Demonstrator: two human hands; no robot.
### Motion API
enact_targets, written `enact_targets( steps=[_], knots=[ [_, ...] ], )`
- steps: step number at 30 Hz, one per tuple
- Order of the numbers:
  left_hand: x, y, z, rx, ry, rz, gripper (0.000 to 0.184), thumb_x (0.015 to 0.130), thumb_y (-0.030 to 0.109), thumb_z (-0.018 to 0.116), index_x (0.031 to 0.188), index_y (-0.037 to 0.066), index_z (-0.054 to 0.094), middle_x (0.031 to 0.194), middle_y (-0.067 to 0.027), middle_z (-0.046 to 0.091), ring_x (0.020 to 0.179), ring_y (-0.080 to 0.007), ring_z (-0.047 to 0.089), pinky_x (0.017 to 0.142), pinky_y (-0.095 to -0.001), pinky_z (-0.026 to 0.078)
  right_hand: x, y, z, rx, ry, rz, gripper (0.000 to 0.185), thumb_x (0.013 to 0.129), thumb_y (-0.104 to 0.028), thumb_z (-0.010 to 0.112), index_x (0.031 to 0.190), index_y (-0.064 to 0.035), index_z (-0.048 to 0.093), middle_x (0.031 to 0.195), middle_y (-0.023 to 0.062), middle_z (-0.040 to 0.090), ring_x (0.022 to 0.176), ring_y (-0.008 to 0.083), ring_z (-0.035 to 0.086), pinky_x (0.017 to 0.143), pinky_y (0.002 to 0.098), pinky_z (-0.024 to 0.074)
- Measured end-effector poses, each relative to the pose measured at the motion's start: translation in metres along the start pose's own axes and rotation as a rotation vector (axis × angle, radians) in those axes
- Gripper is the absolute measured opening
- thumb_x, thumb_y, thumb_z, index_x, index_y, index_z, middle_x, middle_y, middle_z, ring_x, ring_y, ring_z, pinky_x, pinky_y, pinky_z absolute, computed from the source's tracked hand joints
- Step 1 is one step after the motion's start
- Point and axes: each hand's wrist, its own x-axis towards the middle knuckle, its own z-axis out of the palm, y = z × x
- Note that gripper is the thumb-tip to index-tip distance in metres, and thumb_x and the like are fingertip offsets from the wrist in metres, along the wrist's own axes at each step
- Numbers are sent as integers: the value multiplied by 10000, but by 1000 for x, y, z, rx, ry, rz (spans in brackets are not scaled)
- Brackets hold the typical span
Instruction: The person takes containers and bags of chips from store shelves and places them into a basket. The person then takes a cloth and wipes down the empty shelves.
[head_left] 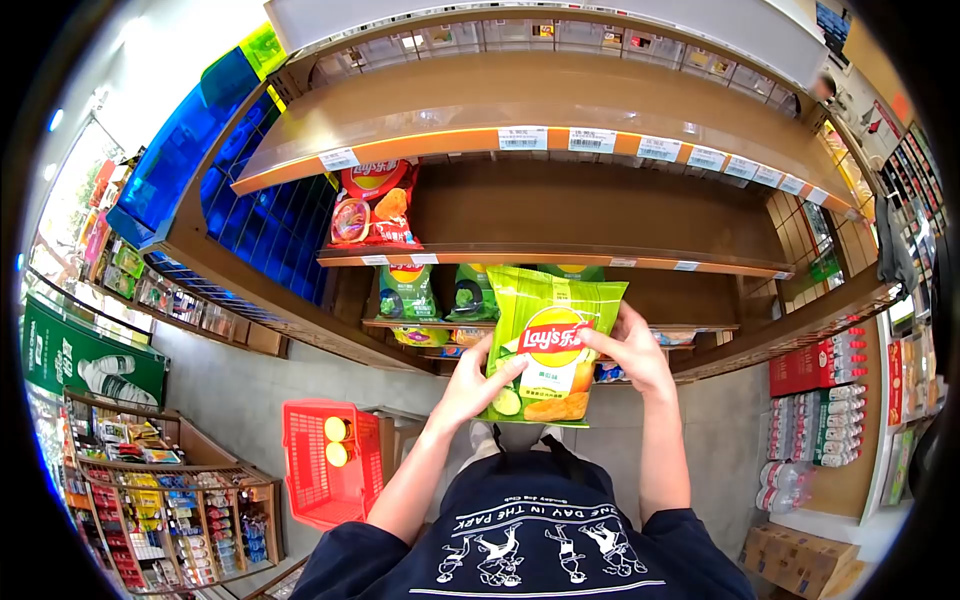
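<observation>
A light green Lay's chip bag (553,350), printed with cucumber slices and chips, is held upright in front of my chest. My left hand (477,380) grips its lower left edge, thumb on the front. My right hand (632,350) grips the right edge, its thumb also lying on the front near the logo. The fingers behind the bag are hidden. Past the bag, a red Lay's bag (375,207) stands at the left end of the middle shelf (560,205). Dark green chip bags (407,292) stand on the shelf below, partly covered by the bag I hold.
A red shopping basket (305,470) with two yellow-lidded cans (339,441) stands on the floor at my left. Further left is a snack rack (180,520). Bottled drinks in packs (815,430) and a cardboard box (800,560) are at the right. Price tags line the upper shelf edge (592,140).
</observation>
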Motion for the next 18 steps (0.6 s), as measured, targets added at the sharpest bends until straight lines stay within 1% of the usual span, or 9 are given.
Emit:
enact_targets(
  steps=[1,3,4,7,9,11,13,15,18],
  knots=[
    [-2,2,0,20,-17,-23,484,897,254,693,1250,-45,550,1131,-109,656,1028,-129,586,918,-293,467,3,4,-9,5,-16,-74,684,798,-121,790,1363,-17,418,1250,130,578,1120,185,568,939,337,483],
    [-8,2,2,-7,-22,-46,488,886,227,707,1257,-44,544,1126,-97,656,1024,-122,584,915,-287,468,2,-3,-28,-96,2,-102,724,796,-106,785,1392,-28,382,1272,154,562,1135,206,566,959,346,470],
    [-11,-2,1,-15,-68,-50,485,880,218,715,1254,-43,549,1123,-91,657,1022,-120,584,912,-288,470,6,2,-40,-181,-49,-168,745,786,-113,795,1403,-48,383,1291,175,546,1144,233,568,980,360,465],
    [-20,-10,1,20,-132,-49,471,860,207,742,1229,-31,572,1106,-77,663,1002,-118,590,901,-288,474,7,-6,-56,-248,-285,-59,756,744,-158,837,1380,-54,443,1260,174,575,1162,252,566,1014,390,455],
    [-29,-15,4,109,-203,-139,447,850,219,754,1193,-19,596,1079,-71,668,980,-118,594,891,-288,476,7,-8,-51,-339,-466,5,772,726,-211,854,1372,-54,462,1239,162,591,1158,237,569,1007,388,461],
    [-39,-12,7,139,-183,-158,425,838,221,765,1161,-7,611,1034,-73,676,957,-117,600,874,-295,481,11,1,-40,-471,-679,45,828,713,-313,858,1386,-57,449,1248,138,594,1135,229,576,960,378,484],
    [-47,-11,5,200,-237,-152,408,828,215,772,1140,1,619,997,-77,684,938,-117,606,858,-302,483,9,6,-20,-525,-755,66,837,706,-322,860,1381,-46,450,1237,131,601,1120,230,583,945,370,490],
    [-56,-13,2,200,-199,-135,405,823,212,772,1135,3,619,982,-89,689,918,-124,615,845,-311,486,10,11,-4,-568,-827,12,774,728,-334,836,1340,-20,481,1184,146,642,1045,225,635,906,333,510],
    [-72,-16,-10,203,-131,-110,409,824,215,771,1135,-1,617,987,-97,692,906,-135,620,844,-314,489,13,10,21,-623,-912,43,669,747,-365,816,1254,-6,567,1099,157,681,999,224,659,876,324,514]
  ],
)
